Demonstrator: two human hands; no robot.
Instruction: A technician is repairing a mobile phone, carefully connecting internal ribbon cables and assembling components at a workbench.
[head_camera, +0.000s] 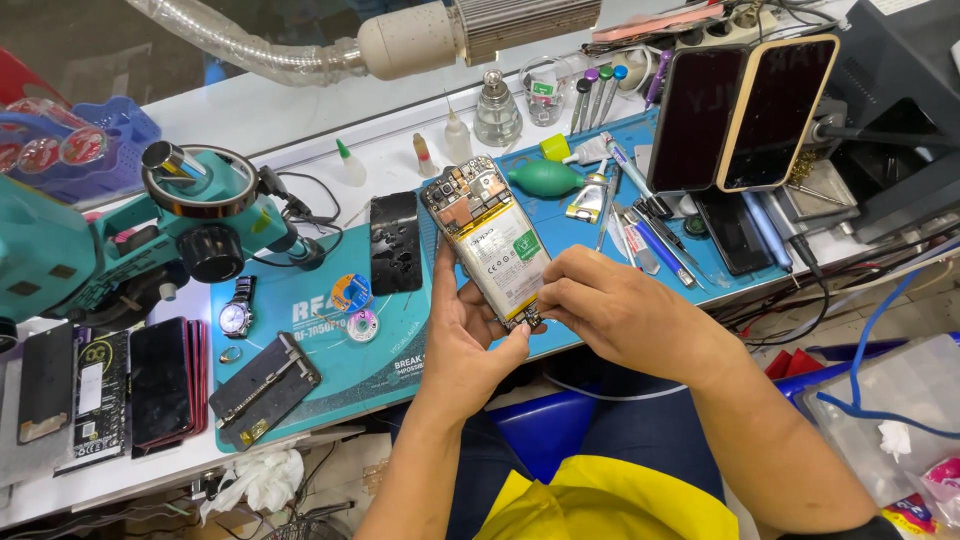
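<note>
Opened phone (490, 238), back cover off and battery exposed, is held above the blue mat (330, 370) on the bench, left hand (470, 335) clamped along its lower edge, right hand (600, 305) pinching at the bottom end; judged mid-disassembly, next move requiring fine, steady fingertip control.

Wristwatch (235, 316), solder spools (351, 294), green blower (545, 179), microscope (190, 215) on blue mat (330, 375)

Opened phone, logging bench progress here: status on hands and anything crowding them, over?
Left hand cradles the opened phone from below. Right hand pinches its lower edge. Phone held above the blue mat; solder spool and wristwatch lie clear.
</note>
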